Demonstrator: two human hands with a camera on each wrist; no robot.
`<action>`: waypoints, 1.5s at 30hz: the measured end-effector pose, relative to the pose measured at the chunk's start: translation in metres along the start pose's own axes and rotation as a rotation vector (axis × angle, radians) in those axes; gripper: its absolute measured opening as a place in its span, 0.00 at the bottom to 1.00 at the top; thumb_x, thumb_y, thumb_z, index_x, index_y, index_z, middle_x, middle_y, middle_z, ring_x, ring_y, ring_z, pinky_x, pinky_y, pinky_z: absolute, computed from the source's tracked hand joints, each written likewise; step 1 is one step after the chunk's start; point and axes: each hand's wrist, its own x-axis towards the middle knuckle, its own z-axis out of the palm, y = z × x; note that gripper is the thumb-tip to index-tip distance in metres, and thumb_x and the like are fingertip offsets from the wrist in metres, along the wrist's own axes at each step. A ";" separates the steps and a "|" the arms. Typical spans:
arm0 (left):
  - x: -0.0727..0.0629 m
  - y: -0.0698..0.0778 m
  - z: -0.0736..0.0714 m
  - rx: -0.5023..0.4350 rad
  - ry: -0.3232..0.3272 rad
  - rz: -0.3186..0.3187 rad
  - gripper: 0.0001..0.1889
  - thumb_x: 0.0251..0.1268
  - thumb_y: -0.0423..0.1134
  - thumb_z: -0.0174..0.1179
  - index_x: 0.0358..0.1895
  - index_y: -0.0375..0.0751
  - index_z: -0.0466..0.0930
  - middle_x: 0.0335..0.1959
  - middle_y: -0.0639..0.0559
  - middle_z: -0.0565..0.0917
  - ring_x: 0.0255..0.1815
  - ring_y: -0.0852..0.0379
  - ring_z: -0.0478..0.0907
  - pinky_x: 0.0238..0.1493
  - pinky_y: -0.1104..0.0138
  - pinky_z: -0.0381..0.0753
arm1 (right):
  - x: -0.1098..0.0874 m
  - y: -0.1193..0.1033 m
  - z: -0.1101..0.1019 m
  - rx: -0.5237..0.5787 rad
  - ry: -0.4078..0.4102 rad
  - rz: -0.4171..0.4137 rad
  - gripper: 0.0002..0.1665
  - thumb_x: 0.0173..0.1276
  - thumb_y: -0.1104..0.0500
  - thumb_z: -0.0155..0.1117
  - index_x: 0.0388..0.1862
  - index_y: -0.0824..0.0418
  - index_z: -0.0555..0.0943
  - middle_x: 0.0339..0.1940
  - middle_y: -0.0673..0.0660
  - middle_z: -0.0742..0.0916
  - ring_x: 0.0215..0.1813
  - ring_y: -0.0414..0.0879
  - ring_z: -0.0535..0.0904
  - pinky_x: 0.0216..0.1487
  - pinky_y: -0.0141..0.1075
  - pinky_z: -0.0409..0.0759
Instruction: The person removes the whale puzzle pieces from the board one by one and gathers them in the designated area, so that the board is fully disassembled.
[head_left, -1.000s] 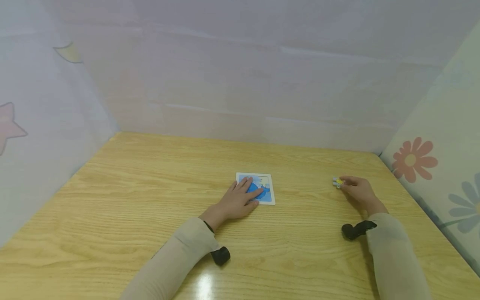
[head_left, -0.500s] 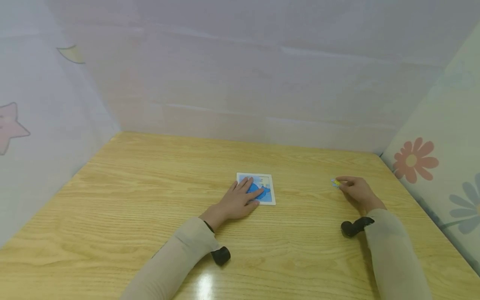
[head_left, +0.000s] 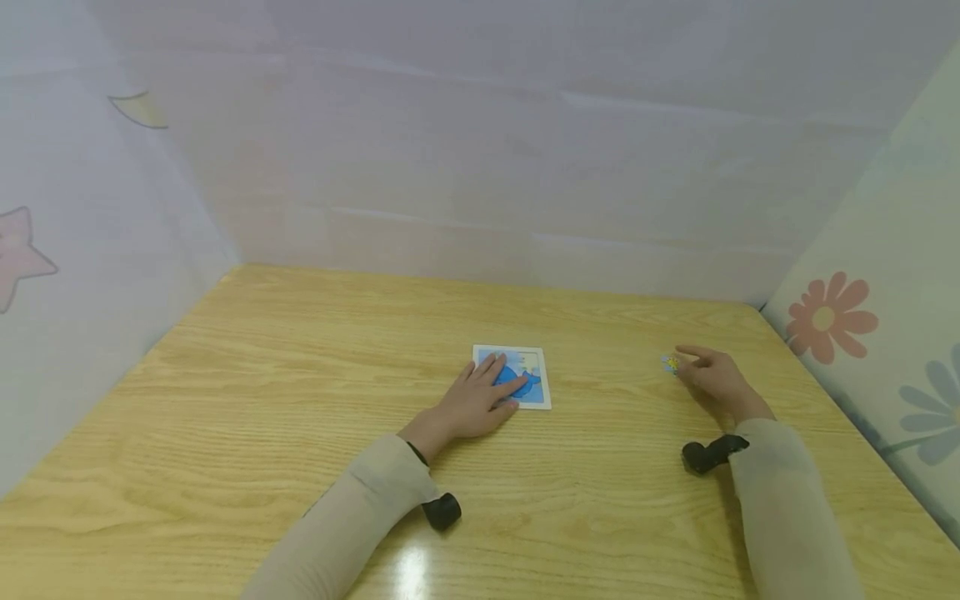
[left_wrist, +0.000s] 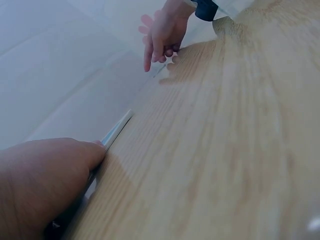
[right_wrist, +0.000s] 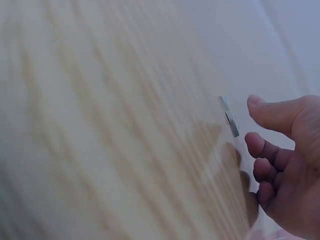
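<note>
tabletop (head_left: 592, 492), puzzle (head_left: 534, 387) and piece (head_left: 668, 363) well apart, inside edges (head_left: 495, 288)

The puzzle (head_left: 533, 393) is blue and white, the piece (head_left: 670, 363) yellow-blue

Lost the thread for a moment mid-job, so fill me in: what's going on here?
A person's left hand lies with fingers spread on a white-framed blue picture puzzle on the wooden table. The right hand is beside a small piece with yellow on it, which lies off to the puzzle's right; its grip is loose and does not hold the piece.
</note>
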 end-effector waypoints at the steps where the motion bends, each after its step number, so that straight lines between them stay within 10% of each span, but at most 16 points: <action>1: 0.000 0.000 0.000 0.001 0.001 -0.001 0.24 0.67 0.51 0.36 0.65 0.53 0.54 0.66 0.40 0.45 0.66 0.46 0.37 0.60 0.51 0.38 | 0.000 -0.002 0.000 0.012 0.006 -0.010 0.33 0.66 0.51 0.48 0.63 0.67 0.57 0.45 0.73 0.72 0.44 0.61 0.69 0.41 0.48 0.70; 5: 0.000 0.000 0.001 -0.011 0.009 -0.011 0.24 0.66 0.51 0.37 0.65 0.53 0.55 0.66 0.40 0.45 0.66 0.47 0.37 0.60 0.52 0.38 | 0.002 -0.010 0.001 0.034 0.031 -0.057 0.33 0.65 0.50 0.49 0.63 0.67 0.58 0.42 0.69 0.74 0.35 0.53 0.70 0.33 0.40 0.72; 12: -0.001 -0.001 0.000 -0.035 0.038 -0.013 0.24 0.65 0.52 0.38 0.64 0.53 0.57 0.66 0.39 0.46 0.66 0.46 0.39 0.60 0.52 0.39 | 0.006 -0.039 0.014 0.140 0.029 -0.131 0.33 0.64 0.49 0.52 0.62 0.66 0.60 0.48 0.71 0.72 0.51 0.61 0.65 0.49 0.56 0.61; 20: -0.002 -0.004 -0.007 -0.038 0.061 -0.030 0.25 0.64 0.55 0.40 0.64 0.54 0.58 0.66 0.38 0.45 0.65 0.44 0.38 0.60 0.52 0.40 | 0.015 -0.076 0.040 0.219 0.018 -0.198 0.32 0.62 0.51 0.55 0.61 0.64 0.63 0.49 0.68 0.73 0.50 0.57 0.68 0.50 0.52 0.63; 37: -0.009 -0.013 -0.005 -0.034 0.010 -0.048 0.27 0.63 0.56 0.40 0.65 0.56 0.55 0.66 0.36 0.44 0.65 0.44 0.37 0.59 0.51 0.41 | 0.031 -0.127 0.103 0.271 -0.050 -0.239 0.28 0.61 0.54 0.57 0.57 0.67 0.68 0.46 0.63 0.76 0.48 0.54 0.70 0.48 0.47 0.67; 45: -0.010 -0.011 -0.002 -0.019 0.022 -0.018 0.25 0.64 0.55 0.40 0.64 0.56 0.57 0.65 0.35 0.45 0.65 0.42 0.37 0.59 0.50 0.42 | 0.038 -0.132 0.133 0.327 -0.081 -0.134 0.24 0.59 0.54 0.59 0.53 0.63 0.73 0.45 0.58 0.76 0.48 0.50 0.67 0.49 0.43 0.64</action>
